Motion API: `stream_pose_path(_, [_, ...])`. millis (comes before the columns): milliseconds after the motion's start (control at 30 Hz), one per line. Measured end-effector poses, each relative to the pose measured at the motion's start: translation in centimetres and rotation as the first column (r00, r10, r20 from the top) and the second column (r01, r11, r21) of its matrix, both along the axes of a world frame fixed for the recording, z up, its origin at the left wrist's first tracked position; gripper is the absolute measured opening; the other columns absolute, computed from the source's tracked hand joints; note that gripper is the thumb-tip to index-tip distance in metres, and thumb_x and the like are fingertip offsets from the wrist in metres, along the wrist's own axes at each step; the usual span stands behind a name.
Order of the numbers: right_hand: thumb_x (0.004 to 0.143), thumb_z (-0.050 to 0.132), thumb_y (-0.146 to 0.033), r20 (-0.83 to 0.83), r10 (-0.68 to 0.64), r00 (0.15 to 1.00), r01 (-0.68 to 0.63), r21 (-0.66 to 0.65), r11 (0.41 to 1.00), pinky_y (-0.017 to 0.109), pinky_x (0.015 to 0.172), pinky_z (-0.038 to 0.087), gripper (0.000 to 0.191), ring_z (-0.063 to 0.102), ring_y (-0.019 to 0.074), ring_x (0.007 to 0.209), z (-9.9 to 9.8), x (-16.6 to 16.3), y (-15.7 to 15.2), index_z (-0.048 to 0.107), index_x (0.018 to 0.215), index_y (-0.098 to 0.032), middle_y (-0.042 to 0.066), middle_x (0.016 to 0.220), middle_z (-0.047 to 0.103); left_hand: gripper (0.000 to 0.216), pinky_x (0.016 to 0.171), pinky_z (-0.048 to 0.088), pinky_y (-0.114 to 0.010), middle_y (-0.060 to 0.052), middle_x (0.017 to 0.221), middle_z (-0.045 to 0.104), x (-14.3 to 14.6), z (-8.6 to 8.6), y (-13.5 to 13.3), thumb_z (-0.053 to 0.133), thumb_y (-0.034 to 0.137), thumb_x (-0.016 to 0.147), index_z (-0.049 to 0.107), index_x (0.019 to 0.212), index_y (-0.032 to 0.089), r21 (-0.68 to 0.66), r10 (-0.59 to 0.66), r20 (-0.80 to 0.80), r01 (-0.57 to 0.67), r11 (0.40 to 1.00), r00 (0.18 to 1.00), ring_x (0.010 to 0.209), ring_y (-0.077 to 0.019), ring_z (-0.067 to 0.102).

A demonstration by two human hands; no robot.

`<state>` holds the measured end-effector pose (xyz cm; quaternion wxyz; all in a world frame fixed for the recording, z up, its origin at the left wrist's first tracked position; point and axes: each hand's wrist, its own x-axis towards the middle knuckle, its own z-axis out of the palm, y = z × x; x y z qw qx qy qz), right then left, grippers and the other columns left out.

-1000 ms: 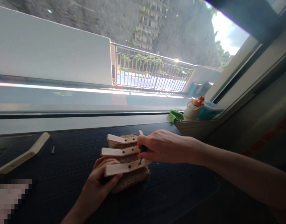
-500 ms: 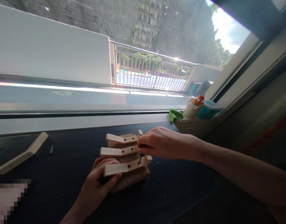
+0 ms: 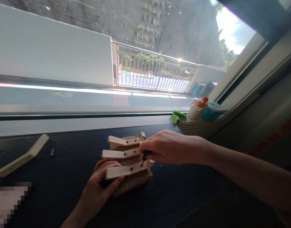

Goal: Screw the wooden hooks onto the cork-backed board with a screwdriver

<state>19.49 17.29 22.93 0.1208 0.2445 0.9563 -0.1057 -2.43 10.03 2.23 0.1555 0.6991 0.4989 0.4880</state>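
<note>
Pale wood: the nearest bent strip [image 3: 119,172], laid across a rough block [image 3: 136,183] on the dark tabletop [image 3: 64,190], has its left end clamped in my left grip [image 3: 97,181]. My right grip [image 3: 161,147], knuckles up, forearm entering from the right, is closed round a screwdriver [image 3: 145,154], tip meeting the strip, and hides the right end of the middle strip [image 3: 114,154]. Beyond: far strip [image 3: 119,141], green cloth [image 3: 178,117].

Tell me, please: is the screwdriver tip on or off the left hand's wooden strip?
On: below the right hand, the screwdriver meets the wooden strip; no gap shows.
</note>
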Motion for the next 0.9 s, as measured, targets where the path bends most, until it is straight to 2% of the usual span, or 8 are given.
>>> stream_pose_path(167, [0.092,0.049,-0.030,-0.054,-0.008,0.998,0.013,0.083,0.996,0.025,0.057,0.028,0.020,0.053,0.0141,0.063,-1.1,0.1,0.5,0.060,0.099,-0.016,0.003,0.072,0.061,0.022,0.094,0.053,-0.035,-0.002,0.100,0.071,0.0,0.1,0.0,0.068,0.035,0.077,0.068,0.097,0.025,-0.036,0.010,0.003,-0.010,0.999,1.000,0.106,-0.0201,0.060])
stream_pose_path(267, [0.091,0.049,-0.032,-0.055,-0.002,0.999,0.008,0.111,0.994,0.025,0.055,0.026,0.020,0.053,0.0143,0.062,-1.0,0.1,0.5,0.060,0.098,-0.017,0.003,0.071,0.060,0.022,0.093,0.054,-0.036,-0.002,0.100,0.071,0.1,0.2,0.0,0.068,0.035,0.076,0.069,0.095,0.025,-0.058,0.013,0.014,-0.012,0.998,1.000,0.106,-0.0212,0.061])
stream_pose_path(400, [0.085,0.055,-0.021,-0.027,0.018,0.999,-0.017,0.021,1.000,0.024,0.058,0.029,0.014,0.056,0.0139,0.070,-0.1,0.2,0.3,0.064,0.095,-0.019,0.003,0.079,0.064,0.022,0.093,0.054,-0.037,-0.002,0.100,0.072,0.1,0.3,0.0,0.069,0.035,0.076,0.070,0.096,0.025,-0.055,0.015,0.029,-0.013,0.998,0.999,0.106,-0.0213,0.061])
stream_pose_path(567, [0.087,0.052,-0.014,-0.061,0.048,0.997,-0.053,-0.088,0.995,0.023,0.065,0.034,0.015,0.059,0.0138,0.077,0.0,0.1,0.2,0.065,0.095,-0.015,0.006,0.086,0.067,0.022,0.093,0.054,-0.036,-0.002,0.100,0.072,0.1,0.1,0.1,0.069,0.033,0.076,0.069,0.096,0.026,-0.049,0.009,0.029,-0.008,0.999,1.000,0.107,-0.0207,0.060])
stream_pose_path(733, [0.090,0.050,-0.019,-0.097,0.013,0.995,-0.018,-0.058,0.998,0.023,0.062,0.033,0.015,0.056,0.0129,0.069,-1.0,-0.1,0.4,0.063,0.096,-0.013,0.006,0.081,0.065,0.023,0.093,0.053,-0.036,-0.002,0.099,0.072,0.0,-0.1,0.1,0.069,0.034,0.076,0.069,0.097,0.026,-0.059,0.017,0.015,-0.016,0.998,1.000,0.107,-0.0209,0.060])
stream_pose_path(900, [0.091,0.050,-0.029,-0.119,-0.032,0.992,0.030,-0.023,0.999,0.023,0.054,0.027,0.018,0.046,0.0101,0.056,-1.8,-0.4,0.9,0.061,0.094,-0.015,0.000,0.067,0.057,0.022,0.094,0.053,-0.035,-0.001,0.098,0.072,0.0,0.0,0.0,0.069,0.033,0.076,0.069,0.097,0.026,-0.050,0.008,0.013,-0.007,0.999,1.000,0.107,-0.0206,0.060])
